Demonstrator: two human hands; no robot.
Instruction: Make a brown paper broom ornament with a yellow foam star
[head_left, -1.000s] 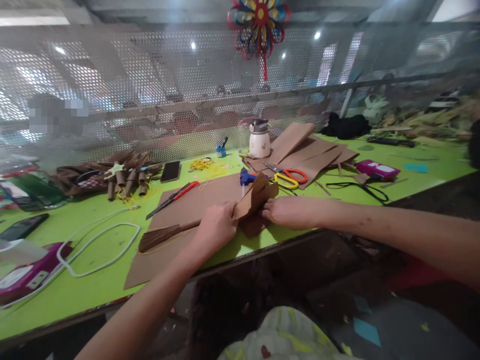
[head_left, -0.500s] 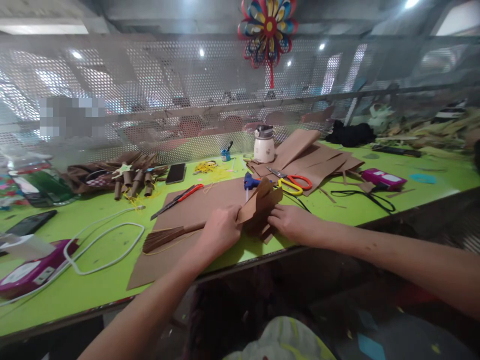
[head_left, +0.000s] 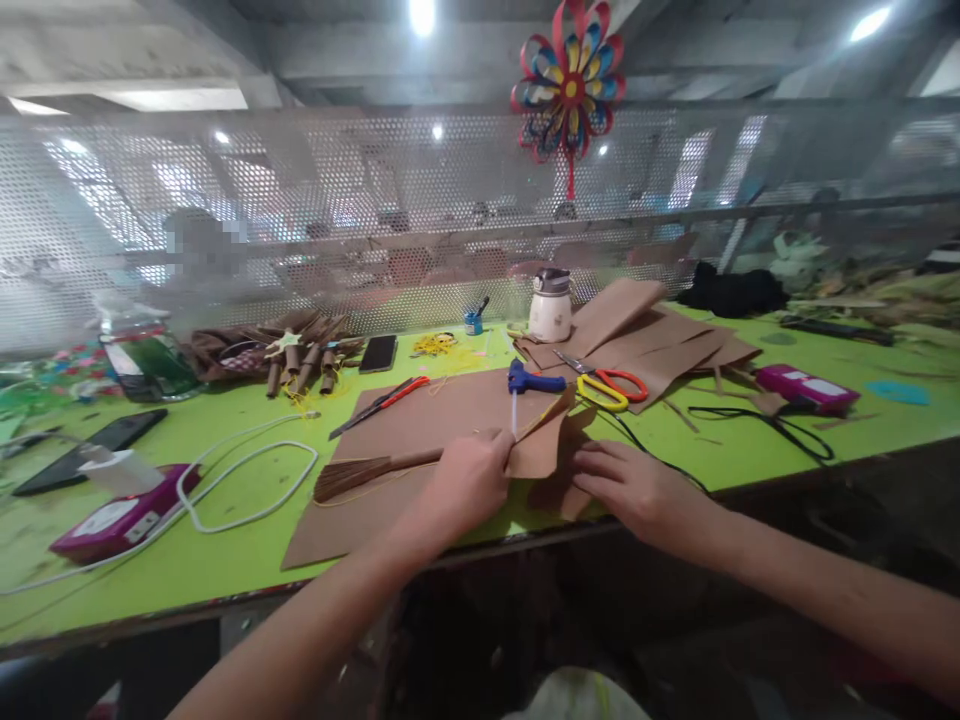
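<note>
My left hand point(head_left: 476, 475) is closed on a piece of brown paper point(head_left: 538, 450), which sticks out to the right past the thumb. My right hand point(head_left: 649, 495) has its fingers curled at the shaded right part of this paper, near the table's front edge; the fingertips are partly hidden. Left of my left hand, a small brown paper broom point(head_left: 349, 477) with a fringed end lies over a flat brown sheet point(head_left: 315, 535). Its handle runs behind my left hand, and whether I grip it is hidden. A blue glue gun point(head_left: 536, 379) lies just beyond the paper.
Yellow-and-orange scissors point(head_left: 604, 390), red-and-black scissors point(head_left: 379, 405) and stacked brown paper point(head_left: 637, 335) lie beyond my hands. A white bottle point(head_left: 551, 312) stands behind. Left are a white cable point(head_left: 247, 446), a purple power strip point(head_left: 124, 515) and paper rolls point(head_left: 304, 365); right, another purple power strip point(head_left: 806, 388).
The view has swung, so the table's things sit further right. The paper between my hands, bunched and upright before, now spreads lower and flatter. My right hand has drawn slightly away from my left.
</note>
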